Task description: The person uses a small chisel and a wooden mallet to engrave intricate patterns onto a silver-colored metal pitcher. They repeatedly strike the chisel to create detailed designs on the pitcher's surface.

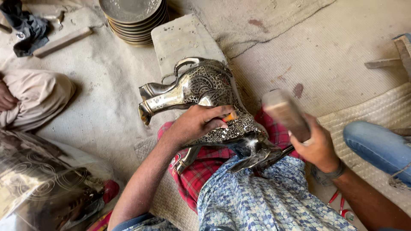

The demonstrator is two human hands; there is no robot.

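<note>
So the engraved silver ewer (205,100) lies tipped on its side across the person's lap, cushioned on a red checked cloth (201,169), spout pointing left, which puts the patterned belly face-up. The left hand (195,124) presses down on it, fingers pinched around a small orange-tipped punch (230,116) set against the metal. The right hand (314,143) is clenched on a wooden mallet (284,113), raised and blurred beside the ewer. A stack of metal plates (135,19) sits further back on the floor.
</note>
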